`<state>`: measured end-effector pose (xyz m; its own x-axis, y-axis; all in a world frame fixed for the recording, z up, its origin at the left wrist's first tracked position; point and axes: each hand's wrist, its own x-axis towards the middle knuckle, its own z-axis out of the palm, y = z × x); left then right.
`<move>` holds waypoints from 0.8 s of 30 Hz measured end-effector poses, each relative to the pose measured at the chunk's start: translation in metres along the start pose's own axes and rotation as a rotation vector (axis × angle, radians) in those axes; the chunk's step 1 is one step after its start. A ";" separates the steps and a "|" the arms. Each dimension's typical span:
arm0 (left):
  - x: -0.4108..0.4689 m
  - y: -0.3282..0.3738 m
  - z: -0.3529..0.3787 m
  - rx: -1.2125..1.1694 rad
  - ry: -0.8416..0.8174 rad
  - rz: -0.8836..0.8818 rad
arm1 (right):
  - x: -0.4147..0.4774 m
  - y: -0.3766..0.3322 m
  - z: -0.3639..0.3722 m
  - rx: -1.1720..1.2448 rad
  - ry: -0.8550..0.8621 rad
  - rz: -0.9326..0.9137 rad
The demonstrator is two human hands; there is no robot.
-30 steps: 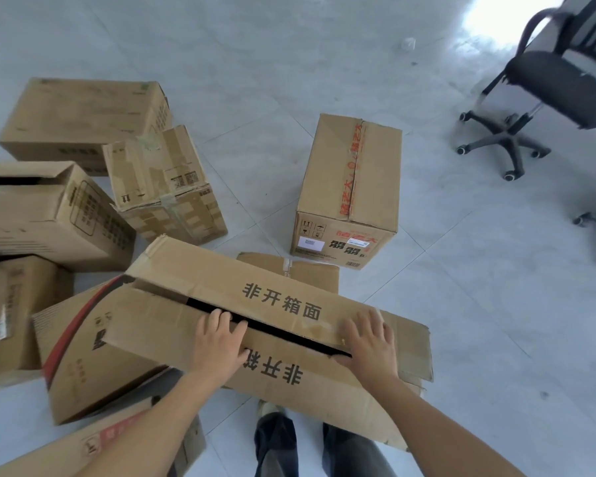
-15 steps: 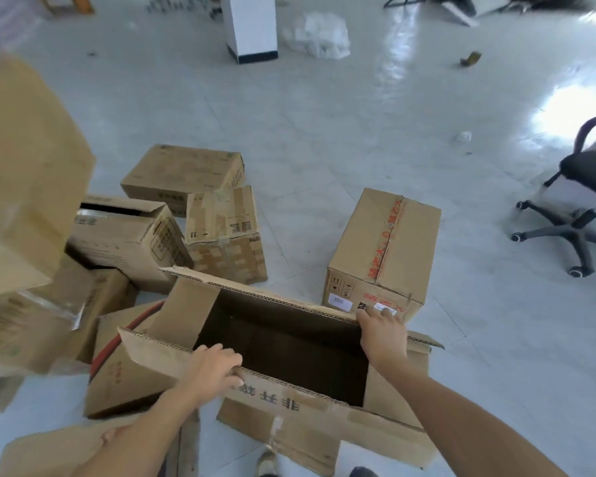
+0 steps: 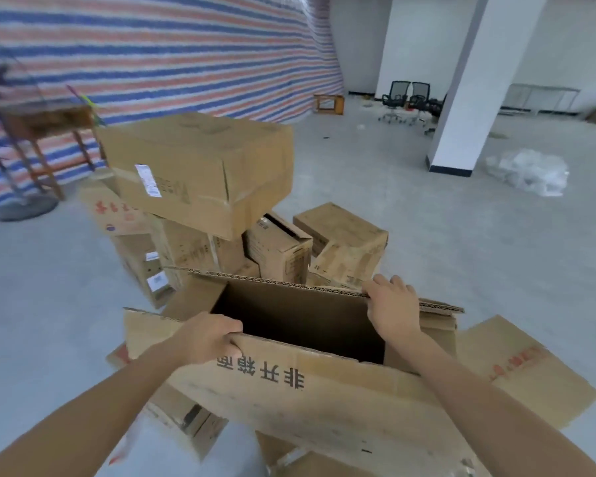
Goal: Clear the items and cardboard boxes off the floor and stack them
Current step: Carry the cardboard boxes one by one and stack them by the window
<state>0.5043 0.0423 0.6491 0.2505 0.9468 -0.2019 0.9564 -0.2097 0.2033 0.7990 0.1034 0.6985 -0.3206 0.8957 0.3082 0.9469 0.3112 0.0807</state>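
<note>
Box [image 3: 324, 401] now lifted; grey floor [image 3: 427, 218], striped wall [image 3: 152, 46].

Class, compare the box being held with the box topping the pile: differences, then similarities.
The held box is open; the top box is closed. The left hand and right hand grip the held box's rim; the top box rests untouched on other boxes. The held box bears large black characters; the top box a small white label. Both are brown cardboard.

The open box [image 3: 324, 390] is cut off by the view's bottom edge, interior too dark to read. Behind it, lower stacked boxes [image 3: 279, 249] are partly hidden. Top label [image 3: 148, 180] print: blurred, illegible.
</note>
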 end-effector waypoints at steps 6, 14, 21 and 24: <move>-0.123 -0.028 -0.055 -0.149 0.181 -0.278 | 0.021 -0.080 -0.063 0.219 0.091 -0.226; -0.334 -0.075 -0.073 -0.151 0.375 -0.559 | 0.026 -0.264 -0.137 0.398 0.199 -0.560; -0.518 -0.102 -0.083 -0.052 0.463 -0.900 | -0.023 -0.441 -0.205 0.602 0.197 -0.763; -0.584 -0.107 -0.086 -0.031 0.510 -1.018 | -0.052 -0.503 -0.224 0.665 0.223 -0.863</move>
<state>0.2429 -0.4673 0.8272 -0.7369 0.6644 0.1250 0.6749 0.7123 0.1926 0.3446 -0.1707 0.8545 -0.7913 0.2404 0.5622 0.1859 0.9705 -0.1534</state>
